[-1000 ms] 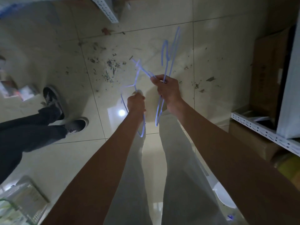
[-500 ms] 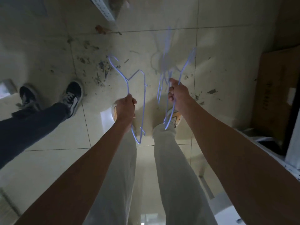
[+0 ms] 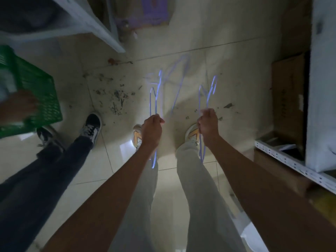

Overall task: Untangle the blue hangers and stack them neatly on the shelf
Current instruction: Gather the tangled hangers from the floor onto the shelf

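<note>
We grip thin blue wire hangers in both hands over the dirty tiled floor (image 3: 236, 51): our left hand (image 3: 151, 130) curls round one blurred bunch (image 3: 154, 95), our right hand (image 3: 208, 124) round another bunch (image 3: 209, 93), the two held apart. A white metal shelf (image 3: 291, 161) stands to our right.

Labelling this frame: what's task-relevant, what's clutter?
Job:
- left hand, gripping blue hangers
- right hand, gripping more hangers
- shelf, at right

Lying about:
- green crate, held by a second person
- cardboard box
- purple item, blurred
- floor debris
</note>
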`<state>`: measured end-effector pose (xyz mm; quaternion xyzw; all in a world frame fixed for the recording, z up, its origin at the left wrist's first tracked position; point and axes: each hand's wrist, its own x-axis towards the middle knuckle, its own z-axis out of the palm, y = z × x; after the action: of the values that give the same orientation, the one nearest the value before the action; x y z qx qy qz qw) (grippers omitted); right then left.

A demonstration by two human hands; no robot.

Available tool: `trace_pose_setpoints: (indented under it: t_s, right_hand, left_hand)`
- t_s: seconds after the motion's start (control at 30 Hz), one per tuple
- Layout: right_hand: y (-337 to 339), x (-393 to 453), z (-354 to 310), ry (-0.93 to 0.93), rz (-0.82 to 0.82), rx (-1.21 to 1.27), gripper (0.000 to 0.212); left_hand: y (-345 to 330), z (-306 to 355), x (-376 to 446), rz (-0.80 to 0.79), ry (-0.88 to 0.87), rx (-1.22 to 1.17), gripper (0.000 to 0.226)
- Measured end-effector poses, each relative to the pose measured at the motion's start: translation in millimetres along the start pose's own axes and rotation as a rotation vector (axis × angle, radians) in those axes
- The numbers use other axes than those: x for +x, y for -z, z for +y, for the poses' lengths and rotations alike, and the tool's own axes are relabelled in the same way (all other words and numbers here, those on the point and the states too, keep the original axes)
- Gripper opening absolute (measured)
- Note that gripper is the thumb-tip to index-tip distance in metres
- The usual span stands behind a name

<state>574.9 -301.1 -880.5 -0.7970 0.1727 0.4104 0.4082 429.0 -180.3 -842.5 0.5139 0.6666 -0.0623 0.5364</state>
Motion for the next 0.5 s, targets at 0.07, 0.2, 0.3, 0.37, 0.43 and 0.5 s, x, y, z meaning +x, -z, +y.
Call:
trace_pose_setpoints:
  t_s: [0.07,0.2,0.3,0.37,0.43,0.5]
  right_hand:
    - [14.8,-26.8,-15.3,0.045,0.042,0.007,0.013]
    - [44.9,-83.6,-49.4,0.053,0.099,0.099,0.024]
    - [71.2,-125.7,-76.8,0.088,0.083,0.236,0.024]
    - [90.9,-156.0,-97.6,0.113,0.087,0.324,0.021]
    - [112.4,-188.5,-122.6,0.141,0.102,0.399,0.019]
    - [135.7,-221.5,-148.7,0.17,0.125,0.479,0.019]
  left_hand:
    - [8.0,24.5,-17.6,-0.035,-0.023,-0.019,0.033]
    - [21.4,71.5,-60.1,-0.124,-0.11,-0.01,0.034]
    - [32.0,109.9,-101.9,-0.219,-0.192,0.01,0.032]
    - [38.0,137.2,-128.1,-0.309,-0.235,0.024,0.029]
    - [41.3,168.3,-153.5,-0.405,-0.248,0.032,0.026]
    - [42.9,204.9,-179.4,-0.475,-0.25,0.028,0.021]
